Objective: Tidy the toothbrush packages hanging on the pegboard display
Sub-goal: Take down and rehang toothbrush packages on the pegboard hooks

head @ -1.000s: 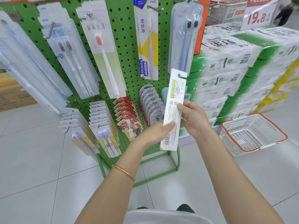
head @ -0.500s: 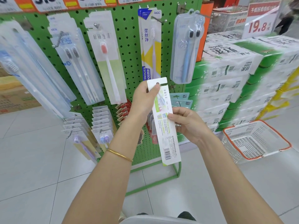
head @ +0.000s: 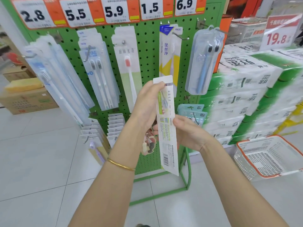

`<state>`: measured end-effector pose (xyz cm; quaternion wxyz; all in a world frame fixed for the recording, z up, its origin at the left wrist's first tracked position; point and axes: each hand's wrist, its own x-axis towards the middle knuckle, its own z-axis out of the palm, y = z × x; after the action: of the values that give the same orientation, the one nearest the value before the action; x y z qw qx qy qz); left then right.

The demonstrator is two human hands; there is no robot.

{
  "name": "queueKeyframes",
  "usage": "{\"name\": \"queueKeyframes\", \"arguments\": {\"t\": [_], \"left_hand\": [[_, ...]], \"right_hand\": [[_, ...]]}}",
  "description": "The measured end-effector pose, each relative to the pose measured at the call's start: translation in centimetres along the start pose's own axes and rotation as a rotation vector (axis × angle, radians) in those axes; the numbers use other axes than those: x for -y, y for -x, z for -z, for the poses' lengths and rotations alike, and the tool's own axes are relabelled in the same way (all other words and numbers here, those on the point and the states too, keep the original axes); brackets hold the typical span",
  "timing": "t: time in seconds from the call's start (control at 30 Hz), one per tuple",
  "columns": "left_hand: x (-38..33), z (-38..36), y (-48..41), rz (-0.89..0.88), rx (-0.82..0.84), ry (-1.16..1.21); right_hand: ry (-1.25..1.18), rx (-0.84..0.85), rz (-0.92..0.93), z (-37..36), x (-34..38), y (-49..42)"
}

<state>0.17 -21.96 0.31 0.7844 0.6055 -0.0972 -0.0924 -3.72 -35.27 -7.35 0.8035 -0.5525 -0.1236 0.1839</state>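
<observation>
Two hands (head: 146, 104); one held package (head: 167, 128); five price tags (head: 113, 10); one bracelet (head: 120, 164).

The toothbrush package (head: 167, 128) now stands higher against the pegboard (head: 147, 54), its top leaning left instead of right. The left hand (head: 146, 104) has climbed from its lower half to pinch its top end.

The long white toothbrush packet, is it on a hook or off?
Off: the long white toothbrush packet is held by the left hand and right hand, on no hook.
</observation>
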Motion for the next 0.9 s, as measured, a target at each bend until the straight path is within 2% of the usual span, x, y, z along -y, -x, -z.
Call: {"name": "queueKeyframes", "arguments": {"t": [0.1,0.23,0.43,0.7,0.9], "left_hand": [[-1.9,0.9,0.5,-0.077,0.008,-0.067],[-4.8,2.6,1.0,-0.188,-0.057,-0.210],[-7.5,5.2,1.5,-0.342,-0.169,-0.363],[-7.4,7.1,0.5,-0.405,-0.156,-0.477],[-6.6,7.5,-0.6,-0.405,-0.196,-0.560]], "right_hand": [[0.056,-0.102,0.132,-1.9,1.2,-1.4],[0.431,-0.446,0.306,-5.2,2.7,-3.7],[0.715,-0.808,0.417,-9.2,4.4,-7.0],[0.870,-1.035,0.435,-11.3,3.4,-9.4],[0.948,-1.064,0.402,-11.1,2.8,-10.6]]}}
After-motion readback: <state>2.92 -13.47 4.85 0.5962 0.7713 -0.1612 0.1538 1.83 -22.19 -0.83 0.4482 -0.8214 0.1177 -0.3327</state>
